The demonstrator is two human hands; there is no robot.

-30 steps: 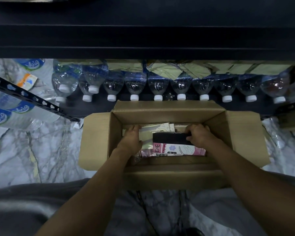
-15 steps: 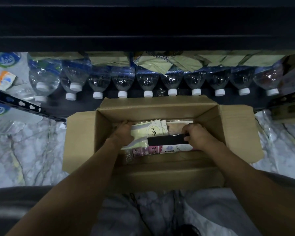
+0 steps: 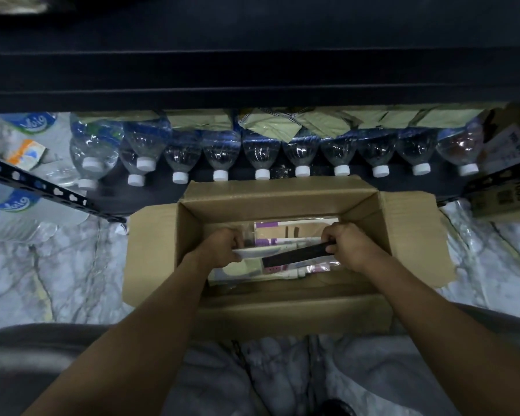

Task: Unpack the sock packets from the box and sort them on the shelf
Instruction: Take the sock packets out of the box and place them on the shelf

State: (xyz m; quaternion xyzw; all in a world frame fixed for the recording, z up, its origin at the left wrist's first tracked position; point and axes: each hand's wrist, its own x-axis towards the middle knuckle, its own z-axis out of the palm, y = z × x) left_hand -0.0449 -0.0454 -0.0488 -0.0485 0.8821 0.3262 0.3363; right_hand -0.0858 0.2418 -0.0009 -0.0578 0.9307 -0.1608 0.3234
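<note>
Your left hand [image 3: 222, 246] and right hand [image 3: 347, 246] have now closed on the ends of a bundle of sock packets [image 3: 285, 256], lifting it edge-up inside the box [image 3: 282, 199], so it's ready for the shelf [image 3: 252, 73].

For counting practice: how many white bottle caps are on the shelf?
12 white caps: eight in one row behind the box, four clustered at its left end. Others may be hidden.

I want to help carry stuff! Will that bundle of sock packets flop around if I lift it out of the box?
Probably a bit floppy: the sock packets look thin and flat in shiny plastic, so perhaps slippery too. Both the left hand and right hand grip an end, suggesting they sag or slide apart.
</note>
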